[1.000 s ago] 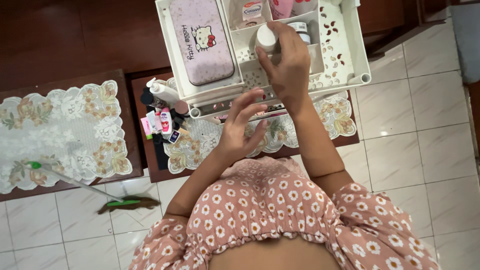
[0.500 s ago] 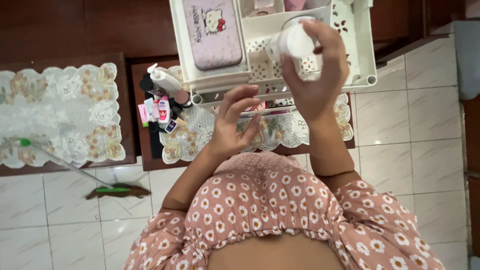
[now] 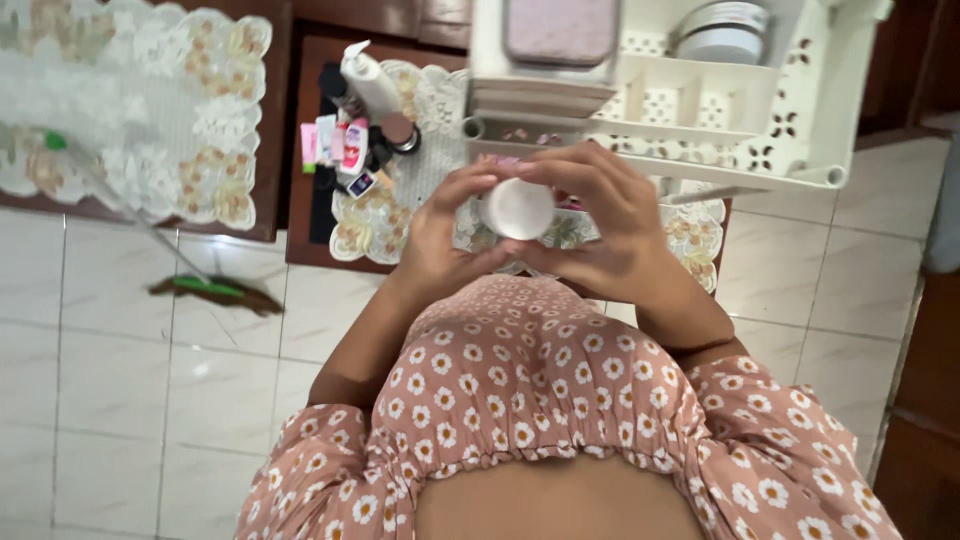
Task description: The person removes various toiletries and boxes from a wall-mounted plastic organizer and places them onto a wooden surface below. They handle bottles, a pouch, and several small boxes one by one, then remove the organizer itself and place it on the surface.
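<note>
The person holds a small round white plastic jar [image 3: 517, 208] in front of the chest, above the near edge of the dark wooden tabletop [image 3: 300, 150] and its floral lace cloth [image 3: 430, 150]. The right hand [image 3: 600, 225] cups the jar from the right and beneath, its fingers [image 3: 570, 175] curled over the top. The left hand [image 3: 445, 235] meets it from the other side, fingers pinching the jar's left rim. Both hands are closed on the jar, which shows its flat round face to the camera; whether that face is lid or base cannot be told.

The main risk seems to be a drop. The jar is smooth and small, held in the air rather than resting on anything, and below it lies the white tiled floor [image 3: 120, 380]. If the two hands twist against each other and one grip slips, the jar would likely fall onto the tiles or strike the tabletop's edge. If a lid comes free suddenly, contents could spill onto the flowered pink dress [image 3: 540, 400].

A second hazard is the crowded surface just ahead: the white perforated plastic organiser tray [image 3: 760, 130] overhangs close to the knuckles, and a cluster of small tubes and bottles [image 3: 350, 140] stands upright to the left. A jerk of the elbows might knock those over.
</note>
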